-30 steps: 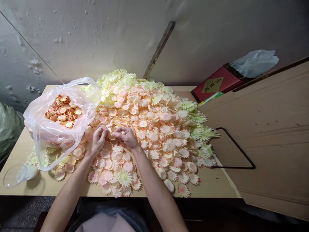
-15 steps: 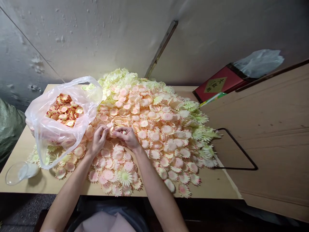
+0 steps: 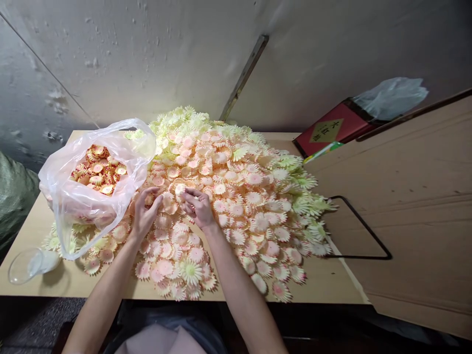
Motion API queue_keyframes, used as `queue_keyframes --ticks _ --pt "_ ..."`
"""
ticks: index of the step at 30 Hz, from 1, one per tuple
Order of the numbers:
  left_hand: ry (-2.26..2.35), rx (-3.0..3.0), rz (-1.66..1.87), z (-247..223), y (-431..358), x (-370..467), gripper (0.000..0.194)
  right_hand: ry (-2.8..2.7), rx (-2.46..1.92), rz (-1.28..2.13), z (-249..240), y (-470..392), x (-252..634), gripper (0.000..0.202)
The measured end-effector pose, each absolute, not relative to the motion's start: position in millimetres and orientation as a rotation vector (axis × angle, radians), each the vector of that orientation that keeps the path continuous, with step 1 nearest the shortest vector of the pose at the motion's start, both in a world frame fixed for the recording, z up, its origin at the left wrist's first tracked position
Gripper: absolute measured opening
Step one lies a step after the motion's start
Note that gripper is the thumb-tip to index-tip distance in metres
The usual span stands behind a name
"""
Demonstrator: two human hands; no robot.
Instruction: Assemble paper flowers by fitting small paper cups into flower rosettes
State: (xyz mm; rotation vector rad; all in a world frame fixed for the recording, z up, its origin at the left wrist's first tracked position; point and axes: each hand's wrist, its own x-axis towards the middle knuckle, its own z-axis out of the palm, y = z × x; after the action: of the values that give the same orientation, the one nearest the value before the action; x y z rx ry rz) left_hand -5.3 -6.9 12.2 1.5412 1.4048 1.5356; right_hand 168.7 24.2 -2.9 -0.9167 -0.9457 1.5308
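Note:
Between the thumb and fingers of my right hand (image 3: 199, 207) is a pale artificial flower head (image 3: 179, 191), pinched at its right side. My left hand (image 3: 146, 212) is just left of it, thumb and fingers apart, with nothing plainly held. Under and around both hands spreads a broad heap of layered flower heads (image 3: 236, 209), cream and pink with red-tipped petals, pale green toward the back and right. At the left, a white plastic bag (image 3: 70, 196) gapes wide, holding many small curled red-and-yellow flower pieces (image 3: 98, 169).
A clear cup (image 3: 25, 266) lies on its side at the table's (image 3: 313, 280) front left. Cardboard (image 3: 413, 211) with a black metal frame (image 3: 363, 221) stands at the right. A red box (image 3: 328, 129) topped by a plastic bag is behind. A green sack (image 3: 16, 196) bulges at far left.
My hands have moved apart from where they met. The left one has opened and shifted left; the right one now holds a flower head up, a little to the right.

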Motion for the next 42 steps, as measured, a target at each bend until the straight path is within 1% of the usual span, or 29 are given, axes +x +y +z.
queue_keyframes --ticks 2,7,11,16,23,32,35,42 --pt "1.369 1.619 1.513 17 -9 -4 0.016 -1.051 -0.945 1.507 -5 22 165 0.026" --pt "1.293 1.681 1.419 14 -8 0 0.018 -1.362 -0.993 1.338 -3 19 165 0.023" --pt "1.275 1.693 1.415 8 -6 -1 0.017 -1.456 -0.987 1.323 1 19 167 0.025" --pt "1.260 1.703 1.379 9 -6 -2 0.018 -1.449 -0.986 1.337 2 18 166 0.027" --pt "1.269 1.657 1.329 8 -5 1 0.021 -1.317 -0.972 1.468 2 16 163 0.029" --pt "1.257 1.692 1.312 9 -5 -3 0.022 -1.466 -1.068 1.288 4 15 161 0.031" --pt "1.230 1.708 1.311 9 -5 -1 0.022 -1.445 -1.068 1.243 3 15 160 0.029" --pt "1.261 1.697 1.286 10 -5 -2 0.022 -1.360 -1.016 1.289 0 18 164 0.021"
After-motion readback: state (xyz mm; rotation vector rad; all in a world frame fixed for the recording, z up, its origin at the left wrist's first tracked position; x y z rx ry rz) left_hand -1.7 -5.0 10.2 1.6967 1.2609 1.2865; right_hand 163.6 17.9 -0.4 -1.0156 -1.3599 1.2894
